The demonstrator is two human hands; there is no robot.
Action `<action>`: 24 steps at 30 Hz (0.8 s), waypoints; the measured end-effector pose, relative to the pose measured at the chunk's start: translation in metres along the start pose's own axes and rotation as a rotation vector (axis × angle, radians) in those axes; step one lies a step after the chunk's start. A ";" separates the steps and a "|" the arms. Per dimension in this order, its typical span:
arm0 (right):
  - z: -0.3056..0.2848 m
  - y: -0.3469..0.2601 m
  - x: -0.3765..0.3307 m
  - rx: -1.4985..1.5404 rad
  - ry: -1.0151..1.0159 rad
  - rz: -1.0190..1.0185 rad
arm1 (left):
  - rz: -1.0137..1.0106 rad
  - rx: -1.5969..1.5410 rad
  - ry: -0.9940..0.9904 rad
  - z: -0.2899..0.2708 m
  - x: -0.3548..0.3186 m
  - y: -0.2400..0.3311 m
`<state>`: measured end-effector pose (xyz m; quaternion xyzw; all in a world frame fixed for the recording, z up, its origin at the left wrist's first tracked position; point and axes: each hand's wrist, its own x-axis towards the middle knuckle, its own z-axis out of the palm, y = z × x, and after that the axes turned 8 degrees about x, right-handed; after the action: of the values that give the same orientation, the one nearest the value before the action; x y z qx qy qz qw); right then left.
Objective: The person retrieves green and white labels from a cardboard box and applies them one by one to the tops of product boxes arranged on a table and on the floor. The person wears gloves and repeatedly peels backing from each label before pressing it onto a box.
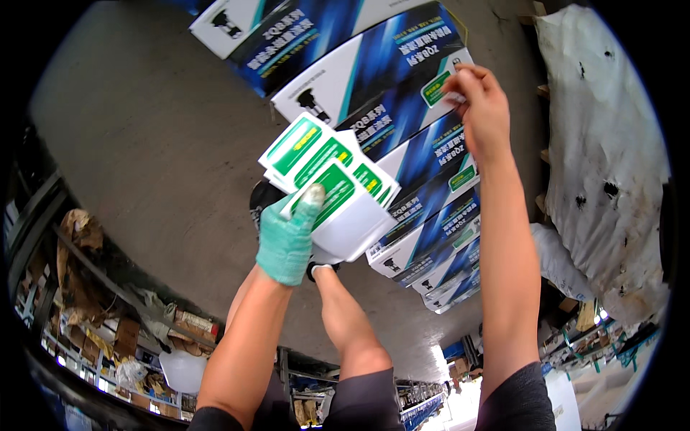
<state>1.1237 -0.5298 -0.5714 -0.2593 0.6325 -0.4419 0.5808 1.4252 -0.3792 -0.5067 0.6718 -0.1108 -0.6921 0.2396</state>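
My left hand (289,233), in a light green glove, grips a fanned stack of white sheets with green label stickers (334,194), the thumb pressed on the top sheet. My bare right hand (485,111) is at the right end of a blue-and-white carton (374,79). Its fingers are loosely bent and slightly blurred, apart, with nothing visible in them. Beside the fingertips a green label sticker (434,89) lies on that carton, its right edge partly covered by them. Another green label sticker (462,178) shows on a carton closer to me.
Several similar cartons (449,237) form a row running toward me. Another carton (287,36) stands at the far side. On the right, a torn whitish plastic-wrapped load (604,115) rises beside the row. Cluttered shelving (129,337) lines the lower left. My legs (352,323) are below the sheets.
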 end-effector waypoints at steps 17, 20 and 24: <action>0.109 -0.212 -0.285 0.115 -0.191 0.089 | 0.158 0.045 -0.281 0.014 -0.207 0.097; 0.113 -0.217 -0.290 0.024 -0.181 0.072 | 0.122 0.144 -0.292 0.005 -0.214 0.124; 0.144 -0.242 -0.273 -0.386 -0.123 -0.024 | 0.140 0.196 -0.305 -0.012 -0.193 0.150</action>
<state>1.2702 -0.4518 -0.2157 -0.4001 0.6657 -0.3027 0.5524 1.4612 -0.4135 -0.2676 0.5698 -0.2591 -0.7534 0.2012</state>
